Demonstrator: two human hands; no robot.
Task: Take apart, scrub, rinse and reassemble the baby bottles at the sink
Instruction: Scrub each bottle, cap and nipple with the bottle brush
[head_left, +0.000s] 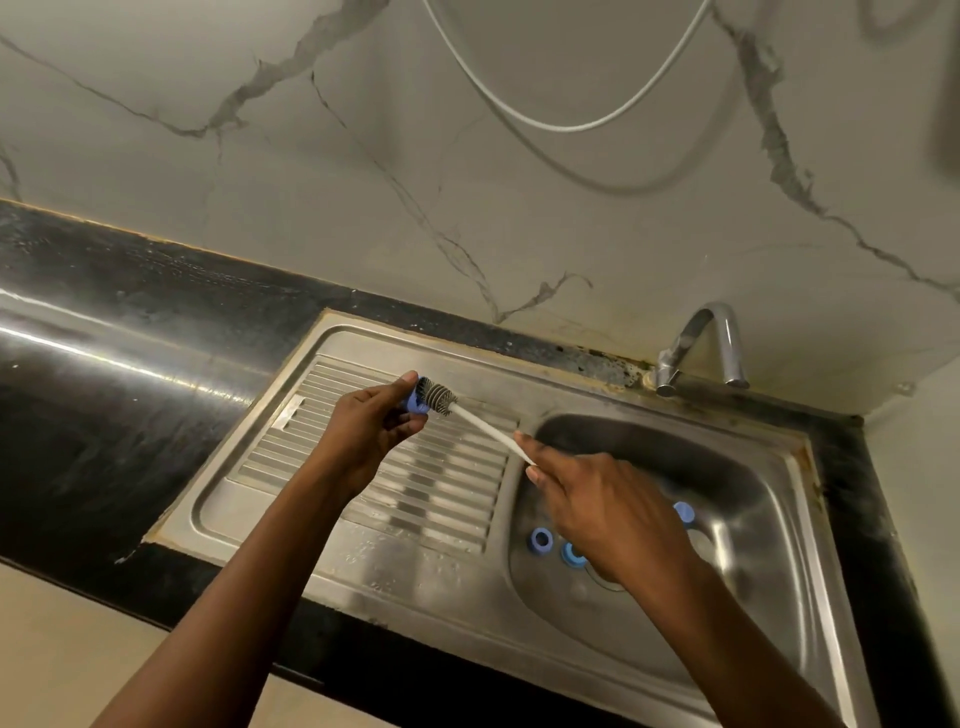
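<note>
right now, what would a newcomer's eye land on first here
Over the ribbed steel draining board, the left hand grips a small blue plastic bottle ring while the right hand holds a grey-bristled, white-handled bottle brush against it. Three more blue plastic pieces lie in the steel sink basin, in front of the curved chrome tap.

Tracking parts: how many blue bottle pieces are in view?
4 blue pieces. One in the left hand against the brush; three in the sink basin: two left of the right hand, one right of it. That hand may hide more.
</note>
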